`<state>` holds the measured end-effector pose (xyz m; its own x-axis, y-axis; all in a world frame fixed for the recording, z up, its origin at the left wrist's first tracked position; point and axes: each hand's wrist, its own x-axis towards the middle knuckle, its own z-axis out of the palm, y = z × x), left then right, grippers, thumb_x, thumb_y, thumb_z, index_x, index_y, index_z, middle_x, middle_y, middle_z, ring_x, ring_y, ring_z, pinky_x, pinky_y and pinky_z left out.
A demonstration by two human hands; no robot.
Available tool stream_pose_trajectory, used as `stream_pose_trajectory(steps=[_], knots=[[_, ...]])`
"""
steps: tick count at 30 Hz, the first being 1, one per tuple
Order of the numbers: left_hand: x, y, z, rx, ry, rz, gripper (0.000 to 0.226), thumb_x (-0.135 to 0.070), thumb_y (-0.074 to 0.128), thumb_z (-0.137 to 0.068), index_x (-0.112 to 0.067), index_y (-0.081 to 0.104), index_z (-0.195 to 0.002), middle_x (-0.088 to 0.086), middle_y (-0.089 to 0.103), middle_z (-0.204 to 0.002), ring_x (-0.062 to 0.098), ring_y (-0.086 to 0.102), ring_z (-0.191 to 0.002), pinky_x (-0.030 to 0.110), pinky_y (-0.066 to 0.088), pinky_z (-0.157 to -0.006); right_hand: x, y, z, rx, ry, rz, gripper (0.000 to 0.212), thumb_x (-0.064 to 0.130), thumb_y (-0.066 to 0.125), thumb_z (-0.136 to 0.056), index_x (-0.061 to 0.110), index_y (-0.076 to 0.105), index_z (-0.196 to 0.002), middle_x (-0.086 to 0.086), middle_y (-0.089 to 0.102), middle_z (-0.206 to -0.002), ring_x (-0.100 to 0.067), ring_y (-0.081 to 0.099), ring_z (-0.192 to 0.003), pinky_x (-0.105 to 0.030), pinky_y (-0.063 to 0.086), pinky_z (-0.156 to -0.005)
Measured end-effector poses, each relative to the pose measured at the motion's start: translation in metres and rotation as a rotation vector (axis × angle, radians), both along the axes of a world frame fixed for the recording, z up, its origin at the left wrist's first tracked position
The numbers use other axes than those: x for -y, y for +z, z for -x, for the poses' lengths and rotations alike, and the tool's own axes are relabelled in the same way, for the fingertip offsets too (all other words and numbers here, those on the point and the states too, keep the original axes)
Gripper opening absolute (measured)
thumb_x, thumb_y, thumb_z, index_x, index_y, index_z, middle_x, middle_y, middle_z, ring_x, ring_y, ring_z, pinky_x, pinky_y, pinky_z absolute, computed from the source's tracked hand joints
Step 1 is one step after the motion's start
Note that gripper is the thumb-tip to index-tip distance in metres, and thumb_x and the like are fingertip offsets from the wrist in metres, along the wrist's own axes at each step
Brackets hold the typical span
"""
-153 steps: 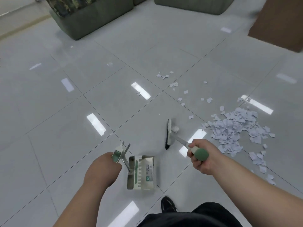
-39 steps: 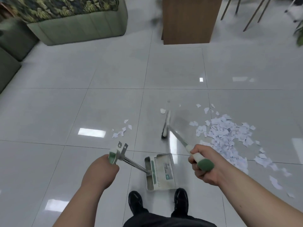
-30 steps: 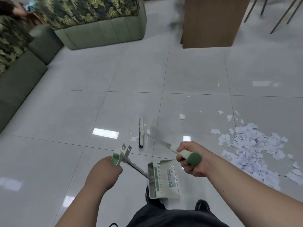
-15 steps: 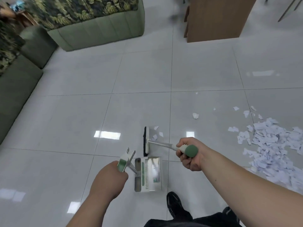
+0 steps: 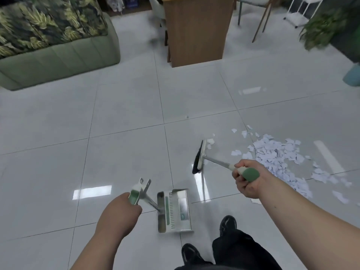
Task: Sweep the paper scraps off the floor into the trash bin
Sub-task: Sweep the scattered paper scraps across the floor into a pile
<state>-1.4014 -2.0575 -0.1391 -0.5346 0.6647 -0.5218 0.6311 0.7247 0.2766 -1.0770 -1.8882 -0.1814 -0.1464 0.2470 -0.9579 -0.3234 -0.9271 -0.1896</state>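
Beyond the right hand (image 5: 247,182), which is gripping the broom (image 5: 199,156) handle, the paper scraps (image 5: 276,154) are lying heaped on the floor (image 5: 120,152), a few touching the broom head. The left hand (image 5: 120,211) is clasping the dustpan (image 5: 173,211) handle, well apart from them.

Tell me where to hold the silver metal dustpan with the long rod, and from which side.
Grip the green-and-white handle atop its rod, from above, as the left hand does: the silver metal dustpan is far below, its rod slanting up leftward.
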Motion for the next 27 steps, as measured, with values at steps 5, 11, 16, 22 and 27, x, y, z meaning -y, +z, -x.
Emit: stream_pose_trajectory(steps=[5, 11, 16, 22, 27], knots=[[-0.037, -0.003, -0.017, 0.020, -0.017, -0.023, 0.003, -0.013, 0.052, -0.080, -0.014, 0.053, -0.078, 0.004, 0.060, -0.065, 0.024, 0.051, -0.056, 0.030, 0.038, -0.057, -0.016, 0.007, -0.057, 0.049, -0.169, -0.016, 0.022, 0.012, 0.064, -0.073, 0.015, 0.056, -0.093, -0.001, 0.056, -0.061, -0.010, 0.039, -0.033, -0.011, 0.026, -0.036], [-0.099, -0.004, -0.043, 0.021, -0.077, -0.030, 0.003, -0.013, 0.050, -0.080, -0.014, 0.053, -0.079, 0.002, 0.056, -0.063, 0.023, 0.048, -0.054, 0.029, 0.036, -0.055, -0.044, 0.016, -0.083, 0.094, -0.180, -0.083, 0.032, 0.011, 0.064, -0.070, 0.020, 0.054, -0.099, -0.003, 0.058, -0.062, -0.013, 0.041, -0.037, -0.014, 0.030, -0.034], [-0.165, -0.005, -0.064, 0.003, -0.103, -0.011, 0.006, -0.014, 0.052, -0.081, -0.017, 0.056, -0.078, 0.002, 0.060, -0.064, 0.023, 0.053, -0.056, 0.029, 0.039, -0.056, -0.099, 0.013, -0.086, 0.036, -0.106, -0.152, 0.032, 0.011, 0.060, -0.073, 0.014, 0.054, -0.105, -0.003, 0.054, -0.062, -0.013, 0.037, -0.037, -0.015, 0.025, -0.035], [-0.239, -0.007, -0.084, -0.032, -0.041, 0.038, 0.005, -0.013, 0.053, -0.082, -0.017, 0.056, -0.080, 0.003, 0.059, -0.064, 0.024, 0.051, -0.057, 0.029, 0.037, -0.055, -0.215, -0.010, -0.067, -0.099, 0.014, -0.137, 0.024, 0.011, 0.058, -0.074, 0.011, 0.052, -0.097, -0.002, 0.051, -0.061, -0.011, 0.035, -0.038, -0.015, 0.019, -0.035], [-0.281, -0.003, -0.102, -0.113, 0.014, 0.068, 0.007, -0.013, 0.052, -0.084, -0.015, 0.053, -0.078, 0.004, 0.059, -0.067, 0.023, 0.051, -0.059, 0.030, 0.035, -0.054, -0.307, -0.038, -0.030, -0.210, 0.125, -0.094, 0.016, 0.015, 0.056, -0.081, 0.014, 0.051, -0.096, -0.001, 0.053, -0.062, -0.010, 0.036, -0.041, -0.016, 0.020, -0.034]])
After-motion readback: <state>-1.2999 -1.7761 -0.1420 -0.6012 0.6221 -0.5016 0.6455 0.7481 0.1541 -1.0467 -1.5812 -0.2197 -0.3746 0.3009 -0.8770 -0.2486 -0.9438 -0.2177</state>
